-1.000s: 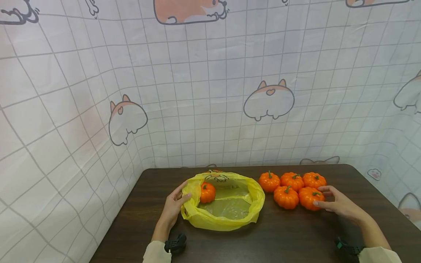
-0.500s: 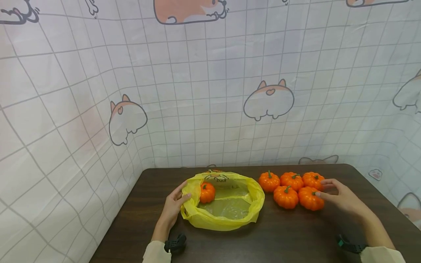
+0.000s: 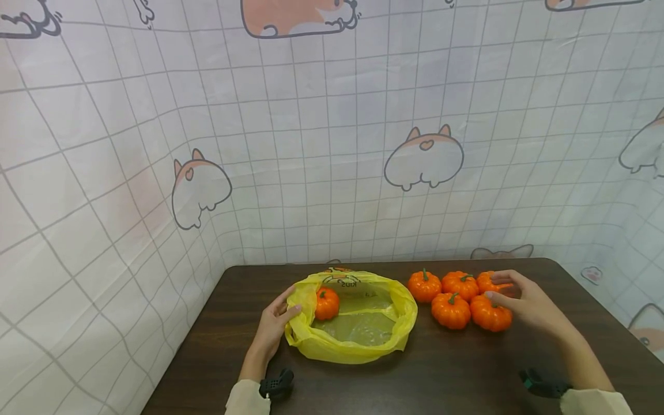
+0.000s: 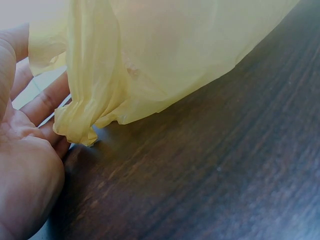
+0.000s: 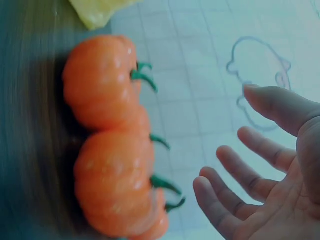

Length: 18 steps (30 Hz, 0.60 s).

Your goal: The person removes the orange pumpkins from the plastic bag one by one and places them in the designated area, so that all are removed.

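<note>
A yellow plastic bag [image 3: 353, 351] lies on the table with its mouth spread wide. One small orange pumpkin [image 3: 327, 304] sits inside it, at the left. My left hand [image 3: 274, 323] holds the bag's left rim, thumb at the front and fingers along the outer side; the left wrist view has those fingers partly behind the bunched plastic [image 4: 95, 85]. To the right of the bag, several more pumpkins [image 3: 451, 311] stand close together in two rows. Above the rightmost ones hovers my right hand [image 3: 529, 300], its fingers spread and holding nothing, apart from the pumpkins [image 5: 107, 182] in the right wrist view.
The dark wooden table [image 3: 404, 383] stands against a white gridded cloth [image 3: 321, 219] printed with cartoon dogs, which also runs along the left side. A black strap with a small device [image 3: 277, 385] is on the left wrist; another [image 3: 544, 385] is on the right.
My right hand has drawn off the front right pumpkin, rising and moving back over the rear right one. The left hand, the bag and the pumpkins look unmoved.
</note>
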Each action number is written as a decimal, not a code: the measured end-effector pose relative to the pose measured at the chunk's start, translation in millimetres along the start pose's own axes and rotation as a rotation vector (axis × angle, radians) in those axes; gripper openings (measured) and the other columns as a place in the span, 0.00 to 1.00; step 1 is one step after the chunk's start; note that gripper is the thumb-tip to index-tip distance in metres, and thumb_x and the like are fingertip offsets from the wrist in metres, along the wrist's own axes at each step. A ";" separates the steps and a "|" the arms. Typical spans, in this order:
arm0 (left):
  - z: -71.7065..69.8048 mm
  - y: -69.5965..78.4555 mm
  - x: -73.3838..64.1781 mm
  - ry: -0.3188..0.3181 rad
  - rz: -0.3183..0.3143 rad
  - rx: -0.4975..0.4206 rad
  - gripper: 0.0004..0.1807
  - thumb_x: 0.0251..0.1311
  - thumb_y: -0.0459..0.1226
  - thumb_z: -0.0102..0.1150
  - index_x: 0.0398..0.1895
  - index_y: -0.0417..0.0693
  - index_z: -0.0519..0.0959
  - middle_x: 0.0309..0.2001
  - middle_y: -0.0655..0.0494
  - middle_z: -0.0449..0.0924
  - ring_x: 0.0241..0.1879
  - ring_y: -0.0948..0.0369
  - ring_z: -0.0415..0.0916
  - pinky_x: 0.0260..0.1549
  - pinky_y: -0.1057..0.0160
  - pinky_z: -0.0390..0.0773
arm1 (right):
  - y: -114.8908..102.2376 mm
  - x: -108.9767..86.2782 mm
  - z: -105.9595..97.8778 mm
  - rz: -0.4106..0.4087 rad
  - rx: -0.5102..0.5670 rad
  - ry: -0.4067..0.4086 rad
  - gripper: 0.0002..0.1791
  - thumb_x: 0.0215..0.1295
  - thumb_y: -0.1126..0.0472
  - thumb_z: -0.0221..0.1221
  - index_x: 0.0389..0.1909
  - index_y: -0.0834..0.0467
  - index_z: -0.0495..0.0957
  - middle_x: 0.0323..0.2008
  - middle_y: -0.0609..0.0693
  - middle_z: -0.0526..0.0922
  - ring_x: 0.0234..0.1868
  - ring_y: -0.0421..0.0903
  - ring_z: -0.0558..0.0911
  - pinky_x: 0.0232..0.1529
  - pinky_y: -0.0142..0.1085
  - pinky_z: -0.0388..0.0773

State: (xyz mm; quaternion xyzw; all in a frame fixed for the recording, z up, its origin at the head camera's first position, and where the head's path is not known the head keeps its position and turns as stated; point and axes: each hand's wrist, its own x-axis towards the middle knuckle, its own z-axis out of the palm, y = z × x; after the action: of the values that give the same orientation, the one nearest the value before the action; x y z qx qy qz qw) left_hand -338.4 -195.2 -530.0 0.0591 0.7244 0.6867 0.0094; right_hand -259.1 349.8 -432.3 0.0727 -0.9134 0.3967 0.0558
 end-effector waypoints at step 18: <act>-0.3 -0.1 0.3 -0.001 -0.001 0.006 0.34 0.67 0.46 0.66 0.76 0.66 0.68 0.77 0.47 0.63 0.74 0.47 0.64 0.71 0.44 0.69 | -77.6 0.0 74.7 -0.219 0.102 -0.050 0.18 0.71 0.51 0.65 0.57 0.51 0.78 0.54 0.51 0.82 0.54 0.52 0.81 0.51 0.40 0.82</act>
State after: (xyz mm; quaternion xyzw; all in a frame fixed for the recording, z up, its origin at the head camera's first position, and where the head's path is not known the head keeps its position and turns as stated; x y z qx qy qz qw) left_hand -338.7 -195.6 -530.1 0.0591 0.7266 0.6845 0.0100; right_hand -248.7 242.7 -427.4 0.1845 -0.8798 0.4321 0.0720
